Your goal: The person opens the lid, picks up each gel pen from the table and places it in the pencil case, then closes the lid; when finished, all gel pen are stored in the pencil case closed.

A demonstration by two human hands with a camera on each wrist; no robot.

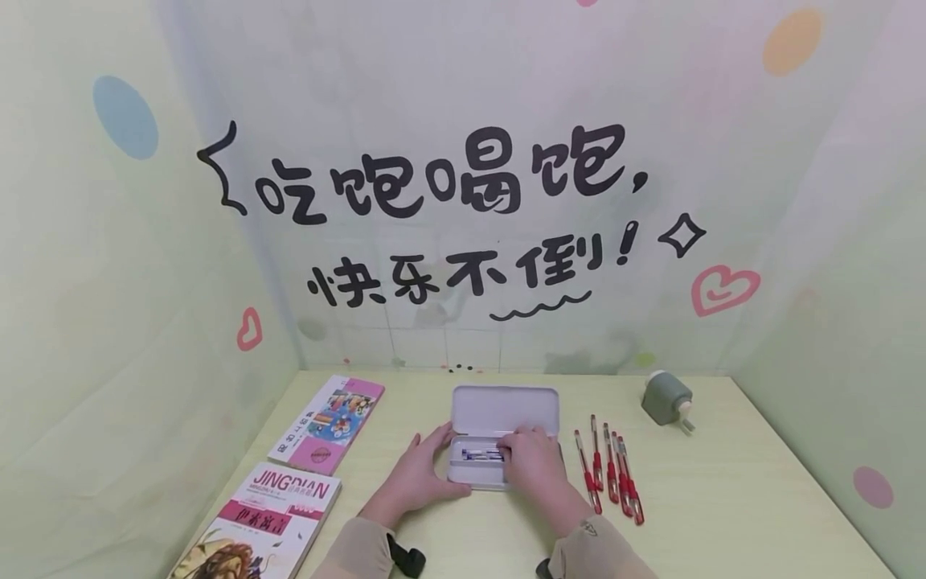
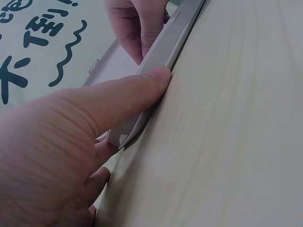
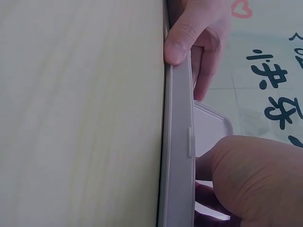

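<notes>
The open pencil case (image 1: 506, 409), pens (image 1: 479, 455) inside, sits on the table (image 1: 731, 498) beside red pens (image 1: 612, 473). The left hand (image 1: 422, 470) grips its left end — thumb in front, fingers round the side. The right hand (image 1: 534, 466) bends its fingers into it — I can't tell whether they pinch a pen.

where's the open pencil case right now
In the head view, the open pencil case sits on the table at lower centre, just left of the red pens and right of the two books.
</notes>
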